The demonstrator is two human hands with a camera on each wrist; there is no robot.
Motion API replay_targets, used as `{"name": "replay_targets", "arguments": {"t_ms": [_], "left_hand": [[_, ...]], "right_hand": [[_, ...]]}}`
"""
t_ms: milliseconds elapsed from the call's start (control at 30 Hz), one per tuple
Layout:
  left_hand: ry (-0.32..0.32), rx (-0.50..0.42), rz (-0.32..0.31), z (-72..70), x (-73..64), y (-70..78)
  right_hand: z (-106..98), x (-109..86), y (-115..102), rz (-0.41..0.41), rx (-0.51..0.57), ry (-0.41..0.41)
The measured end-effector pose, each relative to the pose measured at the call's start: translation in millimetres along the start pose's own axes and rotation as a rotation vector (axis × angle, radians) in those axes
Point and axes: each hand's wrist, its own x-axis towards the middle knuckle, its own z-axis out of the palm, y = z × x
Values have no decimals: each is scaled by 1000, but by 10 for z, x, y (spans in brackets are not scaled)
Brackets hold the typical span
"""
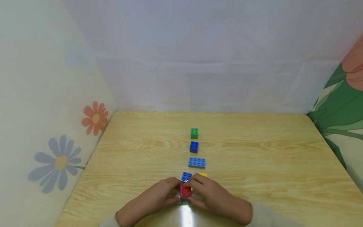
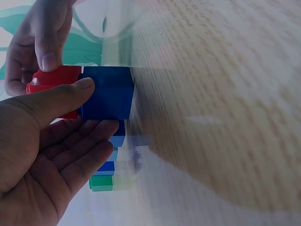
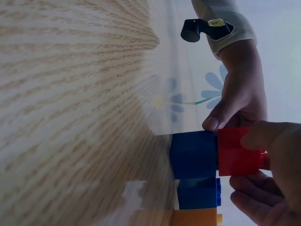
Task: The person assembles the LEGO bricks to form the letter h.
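Note:
A red brick with studs sits on top of a dark blue brick near the table's front edge. A thin dark line shows between the two in the right wrist view. My left hand holds the blue brick from the left, its thumb on the near face and its fingers at the far side. From the right, my right hand pinches the red brick, with the thumb on its near face. Just beyond my fingers stands another blue brick. A yellow brick is partly hidden by my right hand.
Farther back, roughly in a line, lie a flat light blue brick, a dark blue brick and a green brick. The wooden table meets a white wall behind and flower-patterned panels at both sides.

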Motion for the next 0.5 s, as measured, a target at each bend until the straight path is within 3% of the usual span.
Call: {"name": "replay_targets", "arguments": {"t_ms": [200,500], "left_hand": [[20,18,18,18,-3,-8],[-6,13,-14,3,-6,1]], "right_hand": [[11,22,-17,4,-38,-18],[35,20,-18,28,-24,-25]]}}
